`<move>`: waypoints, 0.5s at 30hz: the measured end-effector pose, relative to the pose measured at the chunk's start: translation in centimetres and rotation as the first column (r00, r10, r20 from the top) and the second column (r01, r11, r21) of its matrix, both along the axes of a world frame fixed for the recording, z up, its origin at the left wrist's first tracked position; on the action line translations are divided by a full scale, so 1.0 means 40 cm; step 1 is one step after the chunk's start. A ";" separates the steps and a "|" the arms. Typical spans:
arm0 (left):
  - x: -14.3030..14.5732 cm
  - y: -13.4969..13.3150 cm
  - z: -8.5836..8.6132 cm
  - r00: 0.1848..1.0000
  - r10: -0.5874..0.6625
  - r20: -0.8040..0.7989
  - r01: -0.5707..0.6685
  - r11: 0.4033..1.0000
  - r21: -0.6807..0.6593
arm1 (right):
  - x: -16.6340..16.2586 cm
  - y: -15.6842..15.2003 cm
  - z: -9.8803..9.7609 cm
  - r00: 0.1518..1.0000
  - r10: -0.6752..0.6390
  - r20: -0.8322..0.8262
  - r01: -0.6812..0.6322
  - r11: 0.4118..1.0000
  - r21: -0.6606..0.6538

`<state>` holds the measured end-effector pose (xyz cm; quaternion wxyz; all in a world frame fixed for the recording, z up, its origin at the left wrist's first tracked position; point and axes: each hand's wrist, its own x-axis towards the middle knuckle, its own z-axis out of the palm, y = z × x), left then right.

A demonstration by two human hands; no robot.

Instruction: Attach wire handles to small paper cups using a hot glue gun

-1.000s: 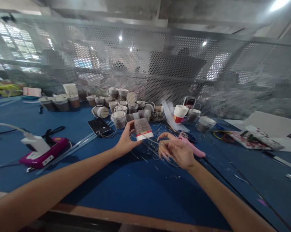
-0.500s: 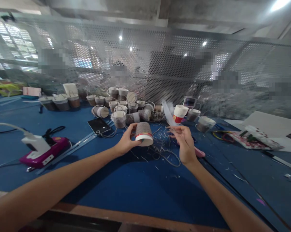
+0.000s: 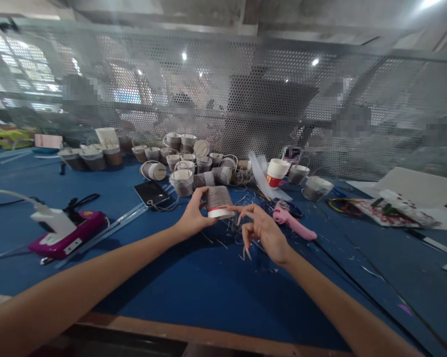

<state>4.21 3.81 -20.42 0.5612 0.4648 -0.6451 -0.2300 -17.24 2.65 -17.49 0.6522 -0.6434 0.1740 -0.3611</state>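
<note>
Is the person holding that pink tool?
No: the pink tool lies on the blue table beyond the right hand, while the left hand holds a cord-wrapped cup.

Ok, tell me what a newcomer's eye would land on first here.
Probably the cord-wrapped cup in the left grip, at the centre, with the right grip close against its right side. Next, likely the jumble of small handled cups behind it, then the bright pink tool to the right and the purple power strip at the left.

Left grip (image 3: pixel 193 216) clasped, right grip (image 3: pixel 265 230) splayed, forearms (image 3: pixel 108 270) angled inward.
</note>
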 end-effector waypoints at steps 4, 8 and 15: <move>0.001 0.001 -0.005 0.997 -0.034 -0.069 0.034 0.999 -0.007 | -0.004 -0.014 0.008 0.993 -0.104 0.062 0.092 0.980 0.179; 0.001 0.000 -0.003 0.996 -0.028 -0.086 0.026 0.999 -0.019 | -0.012 -0.037 -0.002 0.952 -0.304 -0.018 0.295 0.906 0.303; 0.000 -0.010 -0.011 0.990 -0.041 -0.137 0.039 0.999 -0.018 | -0.016 -0.037 -0.002 0.871 -0.456 0.184 0.436 0.889 0.138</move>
